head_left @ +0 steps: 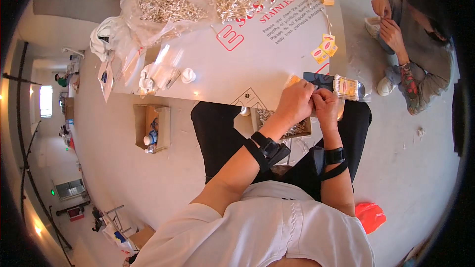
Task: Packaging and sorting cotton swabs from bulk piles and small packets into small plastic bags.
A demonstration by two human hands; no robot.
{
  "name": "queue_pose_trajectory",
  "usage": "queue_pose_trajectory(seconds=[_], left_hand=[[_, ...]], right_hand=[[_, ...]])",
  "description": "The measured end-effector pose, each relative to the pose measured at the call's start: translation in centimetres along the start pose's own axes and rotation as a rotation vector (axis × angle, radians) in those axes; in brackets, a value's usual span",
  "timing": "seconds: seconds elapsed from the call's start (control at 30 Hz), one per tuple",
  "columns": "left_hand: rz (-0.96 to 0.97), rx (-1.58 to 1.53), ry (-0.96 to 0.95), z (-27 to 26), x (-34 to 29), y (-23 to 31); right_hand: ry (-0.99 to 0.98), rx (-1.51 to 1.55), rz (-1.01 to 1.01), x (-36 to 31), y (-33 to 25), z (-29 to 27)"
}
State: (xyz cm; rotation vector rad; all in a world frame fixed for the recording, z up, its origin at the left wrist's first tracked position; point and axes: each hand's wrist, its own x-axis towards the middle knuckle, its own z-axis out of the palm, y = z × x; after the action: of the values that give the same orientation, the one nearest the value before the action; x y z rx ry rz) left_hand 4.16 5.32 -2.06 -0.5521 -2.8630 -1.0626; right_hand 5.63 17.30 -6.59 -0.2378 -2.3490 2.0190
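Both hands, left hand and right hand, hide whatever they pinch.

Low round white table sits in front of the seated person, whose left hand and right hand meet touching at its near edge, just left of a stack of yellow-labelled clear packets on that edge. Clear plastic bags of small silver metal parts lie on the far left of the table, loose yellow-and-red labels right of centre, crumpled white plastic near-left. Open brown cardboard box stands on the floor left of the knees, another person sits on the floor right of the table.
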Motion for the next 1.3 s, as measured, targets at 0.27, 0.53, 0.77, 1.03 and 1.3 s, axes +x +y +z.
queue_pose_trajectory(seconds=[0.27,0.53,0.77,1.03,1.3], left_hand=[[-0.072,-0.094,-0.027,0.1,0.6,-1.4],[0.132,0.178,0.218,-1.2,0.5,-0.6],[-0.056,-0.392,0.085,-2.3,0.9,-1.2],[-0.136,-0.553,0.051,-2.9,1.2,-0.3],[-0.092,-0.476,0.05,-3.3,1.0,0.4]], right_hand=[[0.046,0.214,0.345,0.1,-0.7,0.6],[0.042,-0.283,0.081,1.0,1.2,1.0],[-0.11,0.555,0.201,0.3,-3.9,-0.3],[-0.122,0.543,0.248,0.4,-4.5,-0.6],[-0.092,0.558,0.244,-0.2,-4.2,-0.4]])
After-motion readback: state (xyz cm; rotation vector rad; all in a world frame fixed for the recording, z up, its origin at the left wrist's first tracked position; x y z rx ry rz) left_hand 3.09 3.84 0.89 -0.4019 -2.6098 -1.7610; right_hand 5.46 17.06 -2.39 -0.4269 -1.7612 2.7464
